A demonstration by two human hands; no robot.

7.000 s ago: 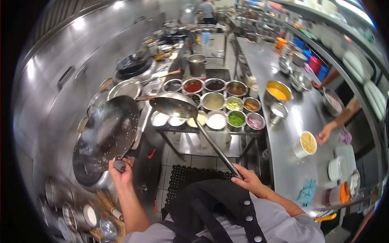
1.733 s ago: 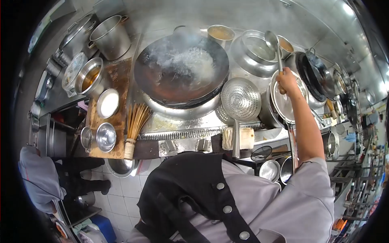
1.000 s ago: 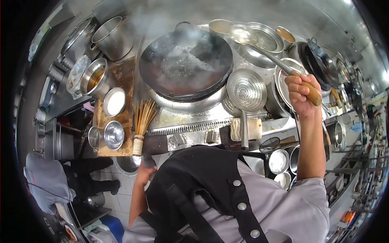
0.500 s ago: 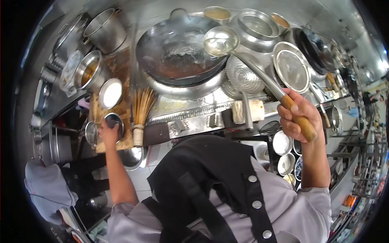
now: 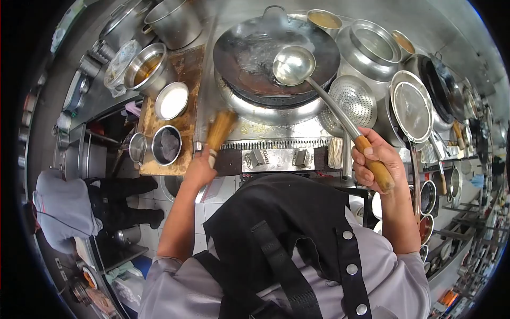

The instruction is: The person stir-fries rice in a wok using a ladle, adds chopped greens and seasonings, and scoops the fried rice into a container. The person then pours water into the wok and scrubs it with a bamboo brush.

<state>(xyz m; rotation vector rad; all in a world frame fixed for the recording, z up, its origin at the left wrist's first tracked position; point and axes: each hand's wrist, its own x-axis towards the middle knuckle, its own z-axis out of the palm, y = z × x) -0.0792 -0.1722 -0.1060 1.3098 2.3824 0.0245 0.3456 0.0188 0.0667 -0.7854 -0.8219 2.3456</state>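
The wooden handle of a steel ladle (image 5: pixel 295 66) is wrapped in my right hand (image 5: pixel 378 160), and its bowl hangs over the near right part of a large dark wok (image 5: pixel 241 50). Water or another clear liquid shows in the wok, with faint steam. My left hand (image 5: pixel 200 169) grips the bound end of a bamboo brush (image 5: pixel 221 130), whose blurred bristles point toward the stove. Left of that hand, a small metal bowl (image 5: pixel 167 145) on the wooden board holds a dark grey cloth.
A perforated strainer (image 5: pixel 352 101) lies right of the wok, near a round mesh sieve (image 5: pixel 411 110). The wooden board (image 5: pixel 150 126) carries a bowl of white contents (image 5: pixel 172 101). Tall pots (image 5: pixel 175 25) stand behind it. Another person (image 5: pixel 66 207) is at the lower left.
My left hand has left the small bowl, where the dark cloth now lies, and taken hold of the brush. My right hand has brought the ladle from the right side over the wok.
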